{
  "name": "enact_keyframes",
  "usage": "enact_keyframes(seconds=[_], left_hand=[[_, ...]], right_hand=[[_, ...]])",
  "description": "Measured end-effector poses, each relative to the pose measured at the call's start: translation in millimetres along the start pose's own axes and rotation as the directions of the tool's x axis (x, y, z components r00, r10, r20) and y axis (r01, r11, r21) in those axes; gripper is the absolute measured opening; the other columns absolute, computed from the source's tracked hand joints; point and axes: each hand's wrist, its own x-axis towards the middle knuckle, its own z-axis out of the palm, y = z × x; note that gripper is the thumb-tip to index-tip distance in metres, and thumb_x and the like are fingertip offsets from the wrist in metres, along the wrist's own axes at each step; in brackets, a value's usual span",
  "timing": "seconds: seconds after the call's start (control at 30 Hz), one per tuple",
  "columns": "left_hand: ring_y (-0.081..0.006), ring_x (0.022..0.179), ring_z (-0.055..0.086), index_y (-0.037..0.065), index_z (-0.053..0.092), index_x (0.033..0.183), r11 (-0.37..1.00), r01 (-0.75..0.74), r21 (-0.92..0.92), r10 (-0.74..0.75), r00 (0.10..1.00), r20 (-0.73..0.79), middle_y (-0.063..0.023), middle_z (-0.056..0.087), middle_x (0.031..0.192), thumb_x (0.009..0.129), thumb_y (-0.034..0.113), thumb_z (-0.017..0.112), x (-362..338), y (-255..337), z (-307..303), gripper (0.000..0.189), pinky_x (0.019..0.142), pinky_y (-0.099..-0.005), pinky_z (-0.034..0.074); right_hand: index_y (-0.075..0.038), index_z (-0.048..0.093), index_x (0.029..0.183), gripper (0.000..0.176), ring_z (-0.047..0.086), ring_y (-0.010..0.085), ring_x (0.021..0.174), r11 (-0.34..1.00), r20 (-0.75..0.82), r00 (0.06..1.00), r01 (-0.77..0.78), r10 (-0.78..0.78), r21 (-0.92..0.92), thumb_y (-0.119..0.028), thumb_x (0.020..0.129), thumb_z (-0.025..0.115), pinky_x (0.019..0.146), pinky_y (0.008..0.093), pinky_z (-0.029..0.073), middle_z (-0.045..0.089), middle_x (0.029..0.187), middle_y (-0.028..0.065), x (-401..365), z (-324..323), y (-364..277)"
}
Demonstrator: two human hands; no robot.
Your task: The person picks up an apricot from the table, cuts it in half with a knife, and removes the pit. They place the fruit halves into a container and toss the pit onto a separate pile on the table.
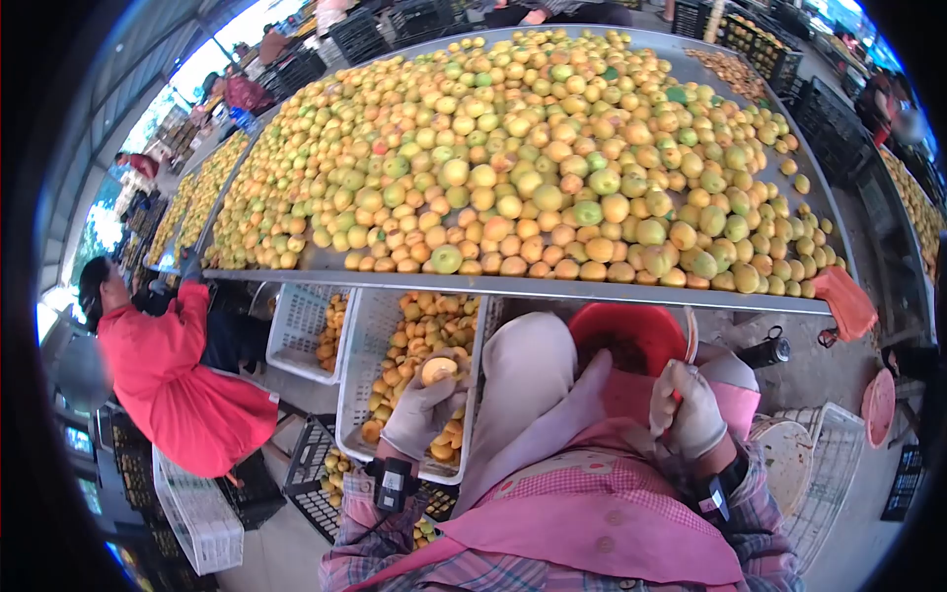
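My left hand [424,407], in a pale glove, is closed around a halved apricot [439,371], its orange cut face turned up. It is held over a white crate [357,395] filled with cut apricots [390,370]. My right hand [692,407], also gloved, is curled in a fist above my lap. A small red-handled tool [677,395] shows between its fingers, mostly hidden; I cannot tell its kind. Between my knees stands a red bucket [602,318], dark inside. Whole apricots [508,207] cover the metal table [552,289] in front of me.
A co-worker in a red jacket [163,360] sits at the left, beside a second white crate [279,331]. A red mesh bag [846,301] hangs at the table's right corner. A black bottle [767,352], a white bucket [786,454] and a white basket [838,464] are on my right.
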Motion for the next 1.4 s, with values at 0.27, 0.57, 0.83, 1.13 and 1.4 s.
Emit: enact_keyframes(seconds=[0.27, 0.57, 0.83, 1.13, 1.4], left_hand=[[-0.0209, 0.093, 0.069, 0.007, 0.05, 0.13, 0.981, 0.088, 0.173, -0.164, 0.849, 0.502, -0.0105, 0.063, 0.117, 0.086, 0.001, 0.063, 40.1, -29.3, 159.2, 0.046, 0.072, -0.0264, 0.056], [-0.0185, 0.088, 0.068, 0.005, 0.046, 0.133, 0.869, 0.108, 0.482, -0.389, 0.751, 0.533, -0.0079, 0.062, 0.114, 0.089, 0.005, 0.064, 38.6, -62.6, 239.9, 0.047, 0.069, -0.0273, 0.056], [-0.0151, 0.075, 0.066, 0.004, 0.048, 0.126, 0.833, 0.028, 0.552, -0.364, 0.78, 0.509, -0.0068, 0.064, 0.094, 0.09, 0.012, 0.067, 29.3, -64.4, 249.5, 0.042, 0.061, -0.0259, 0.055], [-0.011, 0.061, 0.059, 0.004, 0.047, 0.123, 0.681, -0.135, 0.72, -0.365, 0.789, 0.494, -0.0031, 0.059, 0.079, 0.09, 0.018, 0.067, 20.0, -55.3, 250.2, 0.04, 0.054, -0.0246, 0.046], [-0.0086, 0.067, 0.056, 0.004, 0.051, 0.117, 0.736, 0.027, 0.677, -0.445, 0.772, 0.453, -0.0019, 0.06, 0.086, 0.09, 0.019, 0.066, 18.3, -54.7, 245.5, 0.035, 0.056, -0.0236, 0.045]], right_hand=[[-0.007, 0.043, 0.065, 0.035, 0.044, 0.0162, 0.046, 0.863, -0.204, 0.845, 0.506, -0.495, 0.001, -0.025, 0.095, 0.049, 0.046, 0.0301, 0.04, 0.045, 0.057, 0.0053, 0.1, 53.8, -84.2], [-0.007, 0.037, 0.066, 0.022, 0.041, 0.0132, 0.048, 0.699, -0.243, 0.665, 0.71, -0.706, -0.088, -0.002, 0.086, 0.046, 0.046, 0.0274, 0.037, 0.041, 0.061, 0.002, -2.8, 46.8, -96.2], [-0.006, 0.035, 0.066, 0.03, 0.047, 0.0161, 0.049, 0.667, -0.142, 0.653, 0.714, -0.744, -0.212, 0.012, 0.078, 0.056, 0.044, 0.0291, 0.041, 0.043, 0.061, 0.0044, 0.7, 40.7, -81.1], [-0.005, 0.043, 0.065, 0.017, 0.051, 0.0152, 0.051, 0.739, 0.023, 0.77, 0.619, -0.637, -0.266, 0.006, 0.07, 0.056, 0.046, 0.0302, 0.039, 0.048, 0.059, 0.0016, 1.5, 32.1, -84.7], [-0.008, 0.034, 0.064, 0.024, 0.039, 0.0144, 0.044, 0.837, -0.016, 0.839, 0.543, -0.544, 0.067, 0.005, 0.074, 0.052, 0.042, 0.0283, 0.032, 0.039, 0.056, 0.0007, 7.0, 37.2, -84.0]])
